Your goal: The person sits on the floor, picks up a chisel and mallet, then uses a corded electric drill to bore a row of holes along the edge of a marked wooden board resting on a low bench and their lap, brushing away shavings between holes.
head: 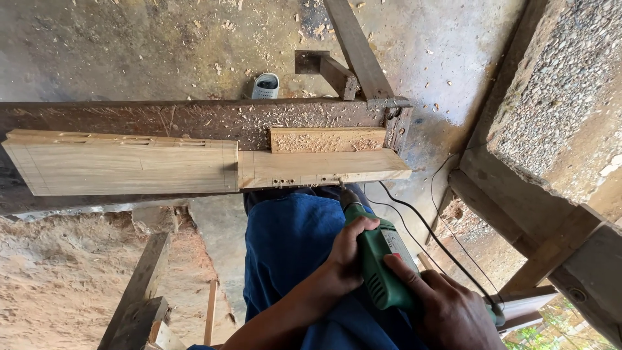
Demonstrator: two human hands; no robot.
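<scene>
A green electric drill points at the near edge of a pale wooden board, its bit at the edge beside small drilled holes. My left hand wraps the drill's front body. My right hand grips its rear handle. The board butts against a wider pale plank with slots along its far edge. Both rest on a dark, chip-strewn workbench beam. A smaller wood block lies behind the board.
The drill's black cord runs off to the right. My blue trousers are below the bench. A white object sits on the floor beyond. A rough concrete wall and wooden frame stand right; sawdust heaps lie left.
</scene>
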